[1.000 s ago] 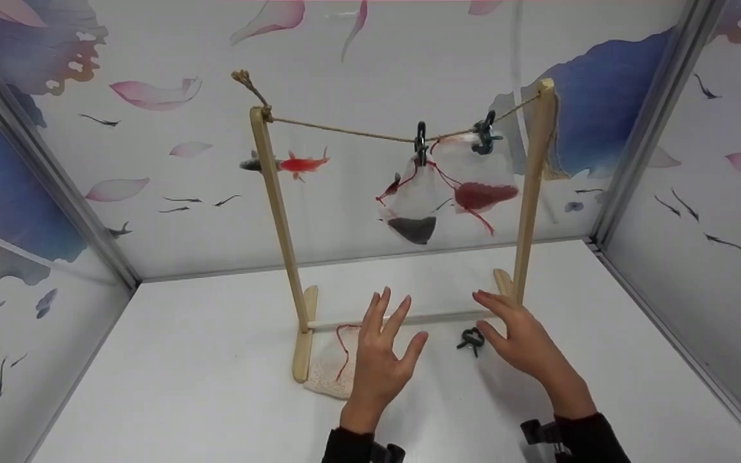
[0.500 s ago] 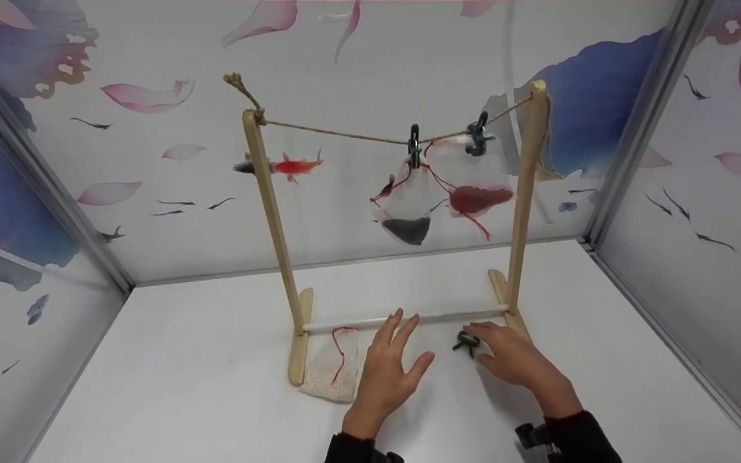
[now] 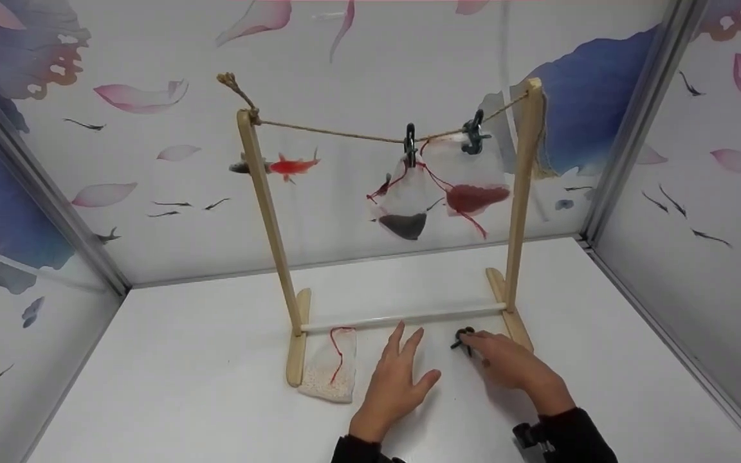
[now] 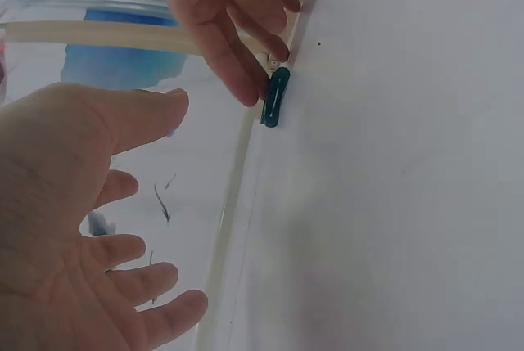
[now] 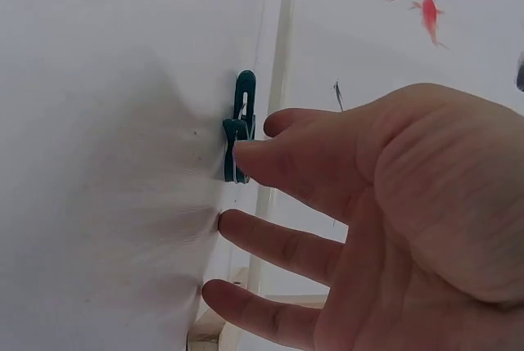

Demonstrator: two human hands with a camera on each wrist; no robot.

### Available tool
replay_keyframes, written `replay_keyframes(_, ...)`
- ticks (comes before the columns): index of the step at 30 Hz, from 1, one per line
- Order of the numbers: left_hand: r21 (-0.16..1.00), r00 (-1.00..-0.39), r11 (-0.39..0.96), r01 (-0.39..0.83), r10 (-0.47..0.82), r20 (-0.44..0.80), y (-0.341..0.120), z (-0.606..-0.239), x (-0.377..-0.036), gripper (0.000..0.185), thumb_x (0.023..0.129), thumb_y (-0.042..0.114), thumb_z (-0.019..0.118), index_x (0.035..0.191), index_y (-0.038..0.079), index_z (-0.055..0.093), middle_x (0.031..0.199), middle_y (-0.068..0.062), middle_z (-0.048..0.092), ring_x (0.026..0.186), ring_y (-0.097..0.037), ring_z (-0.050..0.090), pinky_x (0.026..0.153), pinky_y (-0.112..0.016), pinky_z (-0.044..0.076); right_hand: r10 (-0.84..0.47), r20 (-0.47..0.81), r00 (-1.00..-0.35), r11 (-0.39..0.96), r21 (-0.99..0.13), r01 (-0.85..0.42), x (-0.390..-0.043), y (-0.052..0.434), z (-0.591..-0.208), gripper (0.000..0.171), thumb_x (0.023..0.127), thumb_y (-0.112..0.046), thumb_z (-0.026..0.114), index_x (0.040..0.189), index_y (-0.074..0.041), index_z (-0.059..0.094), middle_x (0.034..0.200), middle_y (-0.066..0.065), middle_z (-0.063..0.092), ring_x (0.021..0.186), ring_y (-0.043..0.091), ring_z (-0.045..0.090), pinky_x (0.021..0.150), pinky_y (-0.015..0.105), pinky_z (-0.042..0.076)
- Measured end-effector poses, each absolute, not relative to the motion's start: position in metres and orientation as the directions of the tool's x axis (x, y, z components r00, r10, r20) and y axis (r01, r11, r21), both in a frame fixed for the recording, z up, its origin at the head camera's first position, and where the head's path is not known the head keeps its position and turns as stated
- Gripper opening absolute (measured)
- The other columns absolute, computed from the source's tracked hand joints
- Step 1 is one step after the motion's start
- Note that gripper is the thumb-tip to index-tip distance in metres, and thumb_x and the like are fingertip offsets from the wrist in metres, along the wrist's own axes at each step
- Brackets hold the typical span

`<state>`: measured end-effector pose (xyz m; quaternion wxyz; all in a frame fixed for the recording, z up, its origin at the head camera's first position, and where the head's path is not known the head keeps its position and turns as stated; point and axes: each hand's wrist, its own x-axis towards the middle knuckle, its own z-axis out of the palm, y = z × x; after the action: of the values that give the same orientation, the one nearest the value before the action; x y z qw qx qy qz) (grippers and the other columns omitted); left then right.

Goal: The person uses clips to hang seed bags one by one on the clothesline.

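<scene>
While two sheer white bags with red cords are already hanging from a tan twine line strung across a pale wooden frame, a third is lying on the white bench. The bag with dark contents is dangling below one dark green spring clip; the bag with red contents is hanging beside it, nearer the right-hand post, from a second dark green clip. The sheer bag with cream, speckled contents is lying flat at the foot of the left-hand post, in front of the white crossbar, its red cord trailing over it. A loose dark green clip is sitting on the bench toward the other post. The right hand is holding its thumb and index finger at this clip; whether they are pinching it cannot be told. The left hand is hovering beside the unhung bag, its fingers spread and holding nothing. Two bags appear done, with one bag and one clip remaining off the line.
</scene>
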<state>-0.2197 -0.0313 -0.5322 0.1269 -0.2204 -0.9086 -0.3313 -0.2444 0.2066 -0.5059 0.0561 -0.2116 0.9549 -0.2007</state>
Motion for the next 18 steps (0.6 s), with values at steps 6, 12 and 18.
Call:
replay_keyframes(6,0.564,-0.893,0.692,0.45,0.332,0.305,-0.0322,-0.535,-0.2175,0.069,0.093,0.035,0.074,0.149,0.005,0.048,0.155,-0.028,0.034,0.14,-0.041,0.041,0.106,-0.052,0.043,-0.392,-0.021,-0.92,0.853,-0.382,-0.355,-0.2443,0.2036,-0.5077,0.052,0.086,0.016,0.066,0.135,-0.001,0.063,0.136,0.022,0.059,0.123,0.042,0.056,0.099,0.053,0.048)
replay_keyframes(12,0.587,-0.909,0.695,0.415,0.341,0.238,-0.0337,-0.5331,-0.2171,0.069,0.092,0.034,0.075,0.148,0.003,0.049,0.153,-0.027,0.037,0.139,-0.041,0.041,0.107,-0.053,0.042,-0.396,0.013,-0.918,0.855,-0.359,-0.374,-0.247,0.2011,-0.5098,0.05,0.084,0.015,0.069,0.131,-0.001,0.066,0.127,0.019,0.064,0.114,0.04,0.059,0.094,0.051,0.05)
replay_keyframes(18,0.597,-0.916,0.7,0.391,0.359,0.179,-0.0347,-0.5316,-0.2147,0.068,0.091,0.033,0.076,0.146,0.002,0.051,0.151,-0.025,0.041,0.139,-0.04,0.042,0.109,-0.053,0.04,-0.384,0.033,-0.923,0.854,-0.368,-0.368,-0.2477,0.1985,-0.5123,0.048,0.083,0.016,0.069,0.128,-0.001,0.067,0.115,0.015,0.067,0.107,0.036,0.062,0.093,0.05,0.051)
